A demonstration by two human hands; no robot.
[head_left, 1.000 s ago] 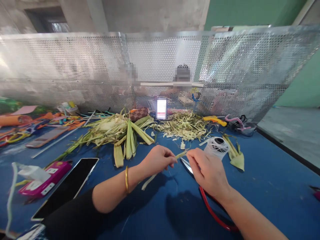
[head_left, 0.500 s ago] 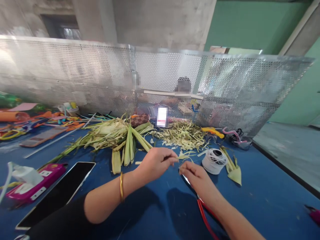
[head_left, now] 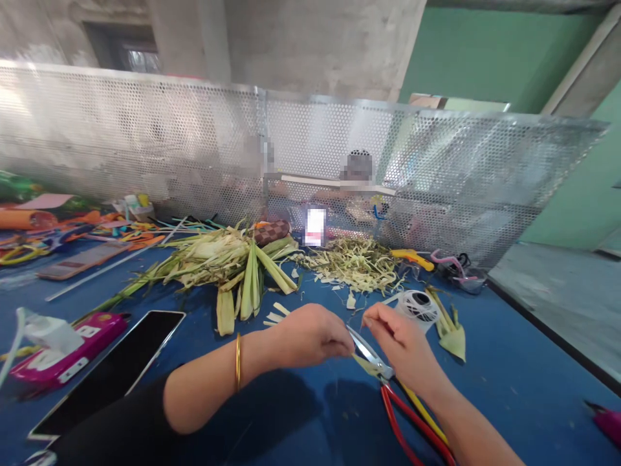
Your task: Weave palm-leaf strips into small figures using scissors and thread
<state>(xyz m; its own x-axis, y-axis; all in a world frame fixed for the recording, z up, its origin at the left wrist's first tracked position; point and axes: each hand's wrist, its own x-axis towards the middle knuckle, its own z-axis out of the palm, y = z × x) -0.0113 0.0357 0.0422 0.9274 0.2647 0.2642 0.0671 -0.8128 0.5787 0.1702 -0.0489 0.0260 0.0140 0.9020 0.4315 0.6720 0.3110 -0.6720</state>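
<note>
My left hand (head_left: 313,336), with a gold bangle at the wrist, is closed in a pinch on a narrow corn husk strip (head_left: 365,365). The husk's free end points right, over red-handled scissors (head_left: 373,356) lying on the blue table. My right hand (head_left: 400,336) is above and beside the scissors, thumb and forefinger pinched together. Something thin seems to hang at those fingertips, too fine to name. Behind that hand stands a spool of white thread (head_left: 418,306), partly covered. Several cut husk strips (head_left: 276,315) lie beyond my left forearm.
A husk heap (head_left: 208,255) and a pile of shredded husk (head_left: 356,262) lie at the back before a perforated metal screen (head_left: 194,142). On the left are a phone (head_left: 111,372) and a magenta power strip (head_left: 72,356). A folded husk (head_left: 451,336) lies right.
The husk strip in my left hand has swung from pointing up-right to pointing down-right over the scissors. My left hand has lowered slightly; my right hand has shifted up and right from the blades.
</note>
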